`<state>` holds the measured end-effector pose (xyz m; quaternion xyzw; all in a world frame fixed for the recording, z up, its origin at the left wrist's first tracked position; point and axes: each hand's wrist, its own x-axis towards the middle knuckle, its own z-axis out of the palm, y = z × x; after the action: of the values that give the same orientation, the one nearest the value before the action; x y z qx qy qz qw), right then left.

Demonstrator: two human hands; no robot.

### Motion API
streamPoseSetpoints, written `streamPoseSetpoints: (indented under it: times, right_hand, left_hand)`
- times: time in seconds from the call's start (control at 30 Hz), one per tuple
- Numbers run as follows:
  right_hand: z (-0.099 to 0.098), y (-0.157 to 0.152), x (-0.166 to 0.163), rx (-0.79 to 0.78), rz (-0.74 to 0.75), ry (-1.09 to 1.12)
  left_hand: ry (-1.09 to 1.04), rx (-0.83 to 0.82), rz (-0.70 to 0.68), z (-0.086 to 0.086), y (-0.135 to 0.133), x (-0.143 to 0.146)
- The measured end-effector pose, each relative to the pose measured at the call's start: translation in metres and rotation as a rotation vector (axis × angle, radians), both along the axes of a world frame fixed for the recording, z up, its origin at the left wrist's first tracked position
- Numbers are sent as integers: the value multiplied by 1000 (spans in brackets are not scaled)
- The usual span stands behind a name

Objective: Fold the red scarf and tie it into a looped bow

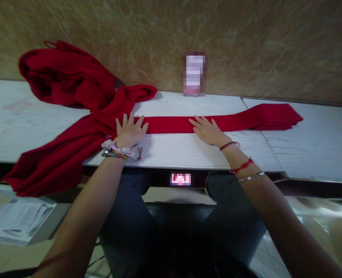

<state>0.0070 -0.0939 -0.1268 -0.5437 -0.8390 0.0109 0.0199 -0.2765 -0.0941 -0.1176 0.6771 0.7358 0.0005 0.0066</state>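
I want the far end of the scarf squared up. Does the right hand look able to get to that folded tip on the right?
Probably yes. The right hand lies flat on the red scarf, and the white tabletop between it and the folded tip is bare, though the arm would have to stretch sideways.

Mottled tan wall [246, 42], white wood-grain table [29, 123], pale floor [3, 258]

An indoor room, likely a home, is suggested by a white wood-grain table [188, 152] set against a marbled wall [246, 42].
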Motion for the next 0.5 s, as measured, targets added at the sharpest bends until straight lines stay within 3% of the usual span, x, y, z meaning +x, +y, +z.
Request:
streamPoseSetpoints:
  times: [0.07,0.13,0.23,0.37,0.5]
  right_hand:
    - [-1,1,5,10,-44,17]
    - [-1,1,6,47,-65,32]
    - [-1,2,1,143,-28,69]
    - [-1,1,-7,148,66,80]
    - [-3,0,-3,24,46,40]
  left_hand:
    - [4,106,63,1,-5,-3]
    - [-15,236,42,2,-10,1]
    - [-63,335,-168,4,-13,19]
    - [-86,248,-483,2,-11,53]
    - [-66,16,-555,-4,-6,69]
